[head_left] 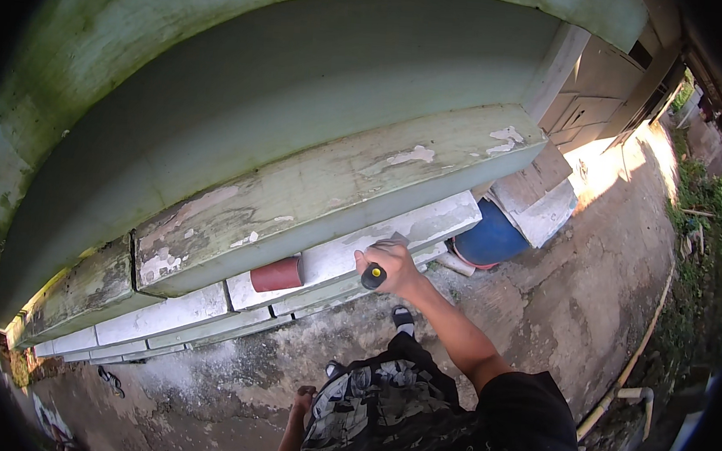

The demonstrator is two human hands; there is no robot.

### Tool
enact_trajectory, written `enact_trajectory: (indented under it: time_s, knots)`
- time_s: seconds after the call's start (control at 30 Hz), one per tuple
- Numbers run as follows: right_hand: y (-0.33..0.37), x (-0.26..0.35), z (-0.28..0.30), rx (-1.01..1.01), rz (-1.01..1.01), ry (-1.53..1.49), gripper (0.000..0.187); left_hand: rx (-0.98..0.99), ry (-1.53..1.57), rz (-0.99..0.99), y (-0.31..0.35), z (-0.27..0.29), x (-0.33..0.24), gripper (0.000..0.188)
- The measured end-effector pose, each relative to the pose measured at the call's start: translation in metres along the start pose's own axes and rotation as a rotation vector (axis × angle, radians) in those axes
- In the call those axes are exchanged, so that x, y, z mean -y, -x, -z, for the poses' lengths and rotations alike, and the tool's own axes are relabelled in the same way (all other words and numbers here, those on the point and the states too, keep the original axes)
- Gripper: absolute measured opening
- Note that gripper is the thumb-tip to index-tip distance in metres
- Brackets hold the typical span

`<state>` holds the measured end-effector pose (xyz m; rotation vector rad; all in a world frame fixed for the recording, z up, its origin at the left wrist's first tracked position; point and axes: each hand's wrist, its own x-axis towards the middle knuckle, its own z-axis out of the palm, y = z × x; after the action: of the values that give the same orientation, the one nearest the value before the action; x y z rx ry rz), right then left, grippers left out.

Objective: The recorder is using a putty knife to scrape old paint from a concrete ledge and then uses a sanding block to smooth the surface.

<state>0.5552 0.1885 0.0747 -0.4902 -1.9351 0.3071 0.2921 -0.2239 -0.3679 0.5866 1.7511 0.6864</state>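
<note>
My right hand (393, 265) is closed around the dark handle of a scraper (374, 276), whose butt end has a yellow centre. Its flat blade (398, 239) points away from me, against the white-patched face of the lower ledge (351, 246). To the left of that hand, a curled piece of reddish-brown sandpaper (277, 275) rests on the same ledge. My left hand (305, 397) hangs low beside my body, away from the wall. Its fingers look curled in, and whatever they might hold is hidden.
Above the lower ledge juts a thick green ledge (339, 183) with peeling paint. A blue rounded container (490, 235) stands at the ledge's right end, beside flattened cardboard (537, 187). White dust lies on the concrete ground (228, 374). A pipe (629, 366) runs along the right.
</note>
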Motion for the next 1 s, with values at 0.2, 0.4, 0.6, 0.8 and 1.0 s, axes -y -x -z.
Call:
enact_trajectory:
  time_s: [0.2,0.4,0.6,0.8,1.0]
  knots:
    - [0.012,-0.009,-0.008,0.046,-0.065,-0.010,0.038,0.023,0.090,-0.027,-0.016,-0.013,-0.038,0.025]
    - [0.005,-0.014,0.003,0.032,-0.020,0.035,0.036,0.149,0.077,-0.057,-0.032,-0.026,-0.081,0.019]
    - [0.011,0.003,0.012,0.097,0.018,0.043,0.029,0.039,-0.201,-0.539,-0.004,-0.038,-0.226,0.014]
    - [0.008,0.016,0.005,0.106,0.048,0.004,0.026,-0.103,-0.425,-1.306,0.074,-0.040,-0.427,0.015]
    - [0.032,-0.033,0.010,0.191,0.005,0.154,0.022,-0.337,-0.590,-1.441,0.068,-0.052,-0.507,0.031]
